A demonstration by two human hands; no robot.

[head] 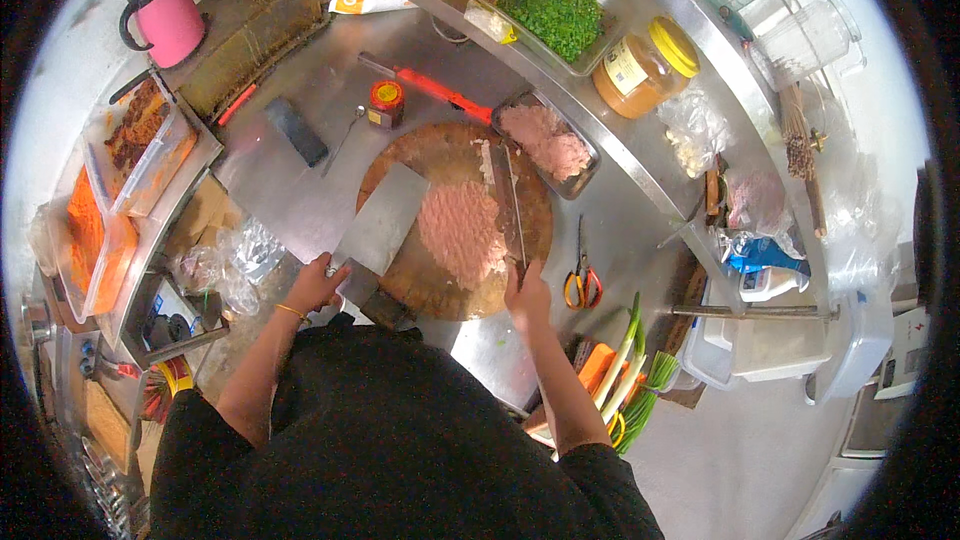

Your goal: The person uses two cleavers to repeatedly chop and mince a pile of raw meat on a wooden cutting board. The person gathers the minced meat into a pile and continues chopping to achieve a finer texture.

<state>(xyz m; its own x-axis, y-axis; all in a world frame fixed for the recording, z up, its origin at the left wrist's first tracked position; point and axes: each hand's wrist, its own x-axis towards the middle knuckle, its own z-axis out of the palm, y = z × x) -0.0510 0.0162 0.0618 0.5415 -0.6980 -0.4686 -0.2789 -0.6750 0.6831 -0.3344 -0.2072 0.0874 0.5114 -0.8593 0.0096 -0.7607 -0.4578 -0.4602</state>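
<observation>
A flat spread of minced meat (461, 232) covers the middle of a round wooden chopping block (397, 157). My left hand (316, 286) grips a broad cleaver (382, 217), its blade turned flat to the view over the block's left side. In my right hand (529, 294) is a second cleaver (509, 199), seen nearly edge-on along the right side of the meat. Bits of pale meat cling beside this blade. Beyond the block, to the right, a metal tray (591, 174) holds more minced meat (547, 139).
Scissors (581, 281) lie right of the block, near spring onions (626, 360). Behind it stand a small red-lidded jar (385, 105), a sharpening stone (296, 131) and a red-handled tool (442, 90). A raised shelf (637, 184) carries chopped greens (555, 11) and a yellow-lidded jar (645, 67).
</observation>
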